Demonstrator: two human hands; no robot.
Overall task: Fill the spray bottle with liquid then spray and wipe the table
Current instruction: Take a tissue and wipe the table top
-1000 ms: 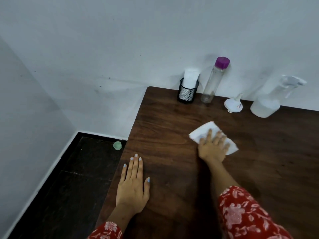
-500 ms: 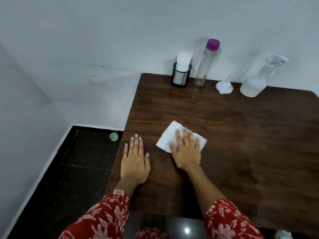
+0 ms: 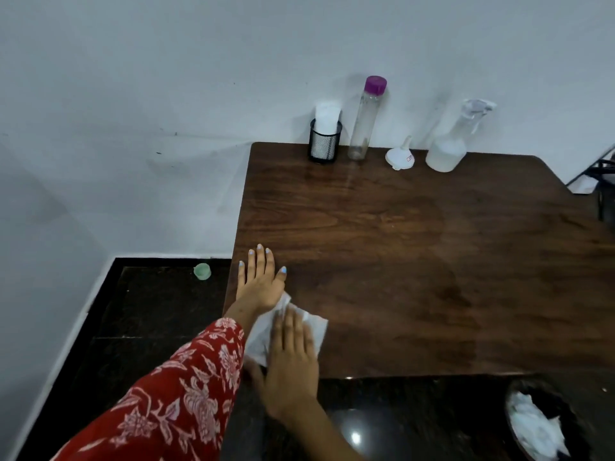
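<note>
Spray bottle stands parked at the desk back edge by the wall, out of the wiping path. Right hand presses flat, fingers straight, on the white tissue near the front-left corner; no curled grip. Left hand lies open, palm down beside it, likely bracing her lean.

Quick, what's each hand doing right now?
Left hand: open, flat on the table, holding nothing.
Right hand: open, fingers straight, pressing the white tissue onto the table.

Brown table, white tissue (red floral sleeve)
</note>
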